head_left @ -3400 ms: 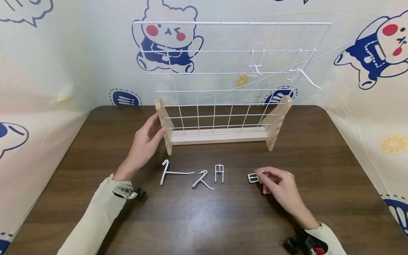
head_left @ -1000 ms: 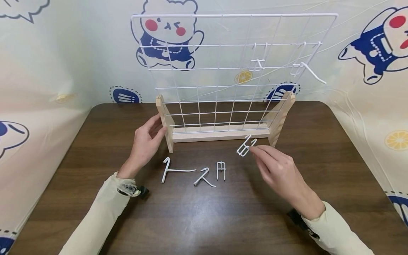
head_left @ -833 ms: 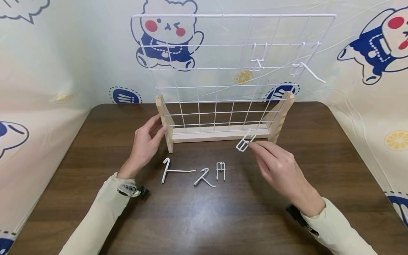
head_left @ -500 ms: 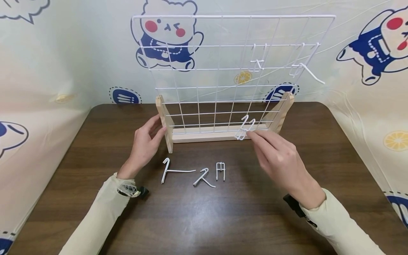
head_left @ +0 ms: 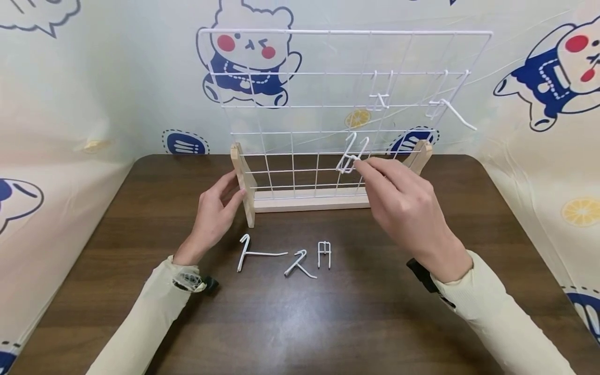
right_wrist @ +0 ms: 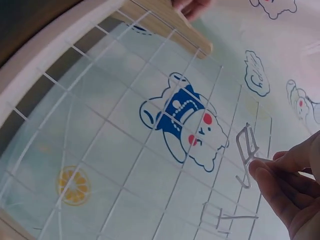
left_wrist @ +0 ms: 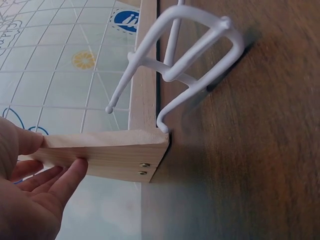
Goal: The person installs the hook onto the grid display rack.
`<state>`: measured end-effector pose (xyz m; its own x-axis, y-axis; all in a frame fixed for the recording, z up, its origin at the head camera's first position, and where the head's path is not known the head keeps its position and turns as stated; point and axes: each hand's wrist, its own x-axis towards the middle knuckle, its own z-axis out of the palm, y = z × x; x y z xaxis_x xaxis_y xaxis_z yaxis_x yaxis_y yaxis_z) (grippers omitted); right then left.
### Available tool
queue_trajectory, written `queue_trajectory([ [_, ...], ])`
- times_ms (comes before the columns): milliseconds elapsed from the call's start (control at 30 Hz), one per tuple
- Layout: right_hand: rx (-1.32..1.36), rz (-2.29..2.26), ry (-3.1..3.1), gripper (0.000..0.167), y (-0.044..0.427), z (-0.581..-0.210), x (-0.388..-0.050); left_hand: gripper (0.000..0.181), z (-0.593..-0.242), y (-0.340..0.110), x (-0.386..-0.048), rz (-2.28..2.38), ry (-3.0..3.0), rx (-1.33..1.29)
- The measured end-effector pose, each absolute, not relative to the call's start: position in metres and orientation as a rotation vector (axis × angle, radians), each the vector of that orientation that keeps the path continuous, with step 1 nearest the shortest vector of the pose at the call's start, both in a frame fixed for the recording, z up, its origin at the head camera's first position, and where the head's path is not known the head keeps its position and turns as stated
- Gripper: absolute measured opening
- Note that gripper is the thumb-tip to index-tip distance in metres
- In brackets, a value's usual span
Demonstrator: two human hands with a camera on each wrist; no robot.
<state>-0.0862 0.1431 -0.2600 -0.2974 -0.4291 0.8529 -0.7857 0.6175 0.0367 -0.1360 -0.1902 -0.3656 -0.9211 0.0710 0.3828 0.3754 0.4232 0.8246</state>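
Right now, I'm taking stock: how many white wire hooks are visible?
6: three hooks on the tabletop, one pinched in the right hand, two hanging on the wire grid. None appears hidden.

Smooth, white-coated wire forms the held hook [head_left: 348, 155] and, at twelve o'clock, the grid [head_left: 320, 132]; the end board [head_left: 245, 188] at nine is matt wood; the table [head_left: 290, 325] shines at six.

The wire grid [head_left: 344, 33] and the wire hooks [left_wrist: 196, 50] are white, and the wooden stand [head_left: 309, 203] is pale tan. The table [head_left: 262, 323] is dark brown with streaky wood lines, and the sleeves [head_left: 140, 307] are cream. Behind, the pale blue and cream cloth [head_left: 154, 78] has bears [head_left: 544, 67] with red cheeks and blue clothes, plus yellow fruit slices [head_left: 581, 212].
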Motion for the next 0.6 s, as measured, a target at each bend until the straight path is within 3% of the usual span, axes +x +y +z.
queue_trajectory([
  [200, 0.952, 0.494, -1.935, 0.025, 0.138, -0.252, -0.091, 0.047, -0.374, -0.195, -0.144, -1.477, -2.393, -0.386],
  [600, 0.888, 0.463, -1.888, 0.024, 0.126, -0.236, -0.106, 0.046, -0.354, -0.186, -0.127, -1.499, -2.399, -0.396],
])
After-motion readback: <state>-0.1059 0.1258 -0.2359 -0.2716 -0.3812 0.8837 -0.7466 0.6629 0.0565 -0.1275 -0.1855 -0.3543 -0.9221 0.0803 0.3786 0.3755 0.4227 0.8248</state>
